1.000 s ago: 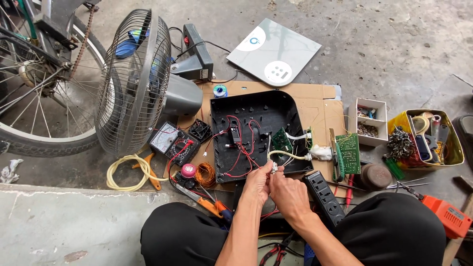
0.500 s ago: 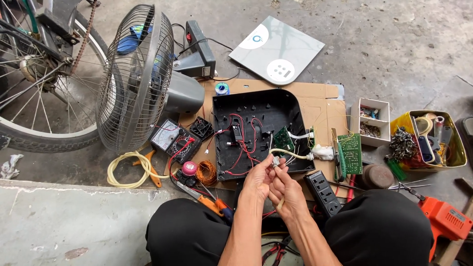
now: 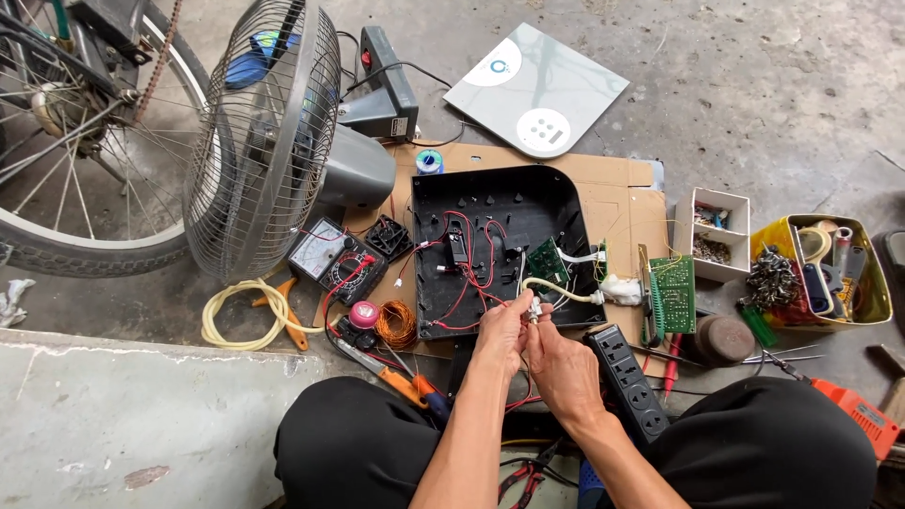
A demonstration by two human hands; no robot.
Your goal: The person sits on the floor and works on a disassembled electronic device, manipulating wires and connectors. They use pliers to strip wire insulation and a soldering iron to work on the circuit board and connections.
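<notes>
My left hand [image 3: 500,336] and my right hand [image 3: 562,363] meet in front of an open black plastic casing [image 3: 495,247] that lies on cardboard. Between their fingertips they pinch a small white connector [image 3: 534,309] at the end of a pale sleeved cable [image 3: 564,287] that runs right to a white plug piece [image 3: 620,288]. Red wires [image 3: 471,254] loop inside the casing beside a small green circuit board [image 3: 547,261]. A second green board [image 3: 672,294] lies just right of the casing.
A standing fan [image 3: 273,141] and a bicycle wheel [image 3: 66,160] fill the left. An analog multimeter [image 3: 325,259], copper coil [image 3: 396,323], pliers [image 3: 396,377], black power strip [image 3: 630,382], white parts box [image 3: 714,234], yellow tool tray [image 3: 834,273] and grey glass panel [image 3: 537,90] surround the cardboard.
My hands have kept working the small connector at the casing's near edge, shifting slightly. The view has drifted a little.
</notes>
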